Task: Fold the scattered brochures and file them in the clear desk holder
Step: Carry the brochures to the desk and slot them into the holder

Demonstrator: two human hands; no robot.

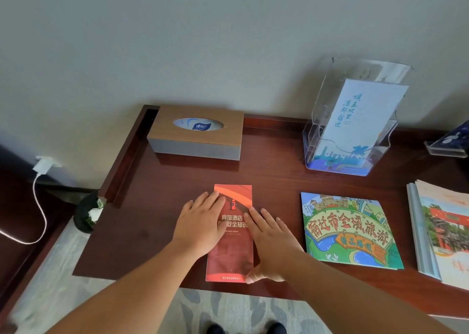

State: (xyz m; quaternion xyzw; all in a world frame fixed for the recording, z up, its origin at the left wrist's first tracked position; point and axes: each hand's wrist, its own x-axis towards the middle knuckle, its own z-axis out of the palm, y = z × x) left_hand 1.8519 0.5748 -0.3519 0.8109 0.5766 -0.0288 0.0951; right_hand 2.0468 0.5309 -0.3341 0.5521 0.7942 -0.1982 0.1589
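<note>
We press our left hand [200, 225] and right hand [272, 242], fingers flat, on the folded red brochure [233, 255] near the worktop's [165, 194] front edge; beyond, right, the clear desk holder [352, 120] keeps one pale blue brochure [360, 120] upright.

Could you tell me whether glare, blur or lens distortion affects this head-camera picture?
Head view: soft, even light; the glossy desk mirrors the tissue box; mild sheen on the red brochure; wide-angle lens tilts the clear holder outward; text is sharp, bottom-left corner smeared.
</note>
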